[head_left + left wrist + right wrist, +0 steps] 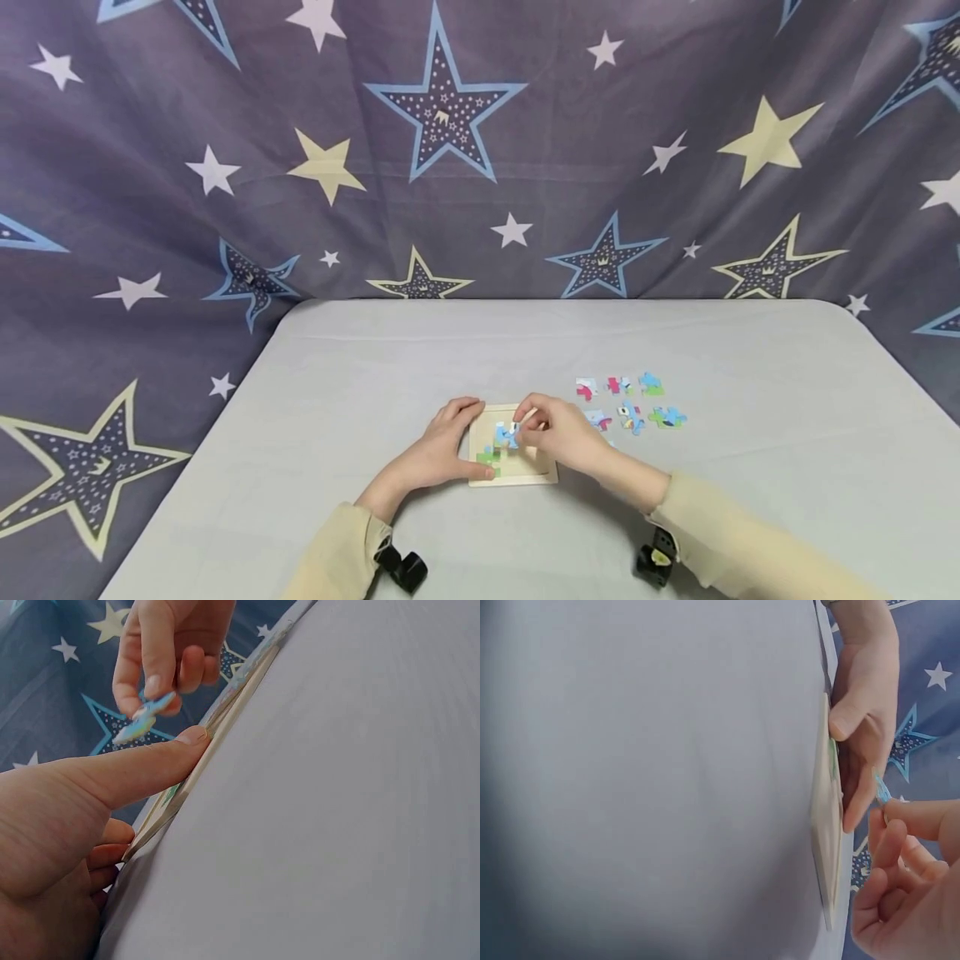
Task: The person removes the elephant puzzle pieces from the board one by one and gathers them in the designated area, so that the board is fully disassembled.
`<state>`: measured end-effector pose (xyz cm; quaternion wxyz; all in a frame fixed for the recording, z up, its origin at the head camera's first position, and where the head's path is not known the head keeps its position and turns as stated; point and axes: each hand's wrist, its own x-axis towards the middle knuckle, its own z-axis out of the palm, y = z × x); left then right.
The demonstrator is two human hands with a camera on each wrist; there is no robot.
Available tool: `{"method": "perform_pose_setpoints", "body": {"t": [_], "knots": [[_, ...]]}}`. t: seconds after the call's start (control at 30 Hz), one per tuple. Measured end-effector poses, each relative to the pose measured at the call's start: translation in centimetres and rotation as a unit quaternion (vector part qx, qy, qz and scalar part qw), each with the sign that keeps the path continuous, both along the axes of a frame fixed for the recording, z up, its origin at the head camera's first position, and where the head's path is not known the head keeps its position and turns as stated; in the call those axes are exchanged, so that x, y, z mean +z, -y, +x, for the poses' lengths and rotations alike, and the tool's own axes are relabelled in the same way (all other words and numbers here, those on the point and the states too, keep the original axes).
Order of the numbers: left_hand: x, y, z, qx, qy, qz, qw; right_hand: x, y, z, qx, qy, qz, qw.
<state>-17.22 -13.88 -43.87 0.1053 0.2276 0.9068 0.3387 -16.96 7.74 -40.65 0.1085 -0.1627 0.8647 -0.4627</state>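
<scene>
A square wooden puzzle tray [517,481] lies on the table, with a green and blue piece [487,457] in its lower left corner. My left hand [442,447] grips the tray's left side, the thumb on the near left corner and the fingers along the far left. Over the tray, my right hand [564,432] pinches a blue and white jigsaw piece [504,435] between thumb and fingertips. In the left wrist view this piece [142,720] is tilted and raised above the tray. Part of the tray's inside is hidden behind the right hand.
Several loose jigsaw pieces [630,417] in blue, green, pink and white lie in rows right of the tray, some partly behind the right hand. A pale grey cloth covers the table [360,375]. Behind it hangs a dark curtain [480,200] with stars.
</scene>
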Motion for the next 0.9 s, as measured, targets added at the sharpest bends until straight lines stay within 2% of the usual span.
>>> {"method": "perform_pose_setpoints", "body": {"t": [0.2, 0.9], "knots": [[-0.1, 0.0, 0.0, -0.001, -0.005, 0.000, 1.0000, 0.3, -1.6, 0.3, -0.006, 0.006, -0.015, 1.000], [-0.3, -0.1, 0.0, 0.002, -0.002, -0.006, 1.0000, 0.3, -7.5, 1.1, -0.058, 0.033, -0.006, 0.998]]}}
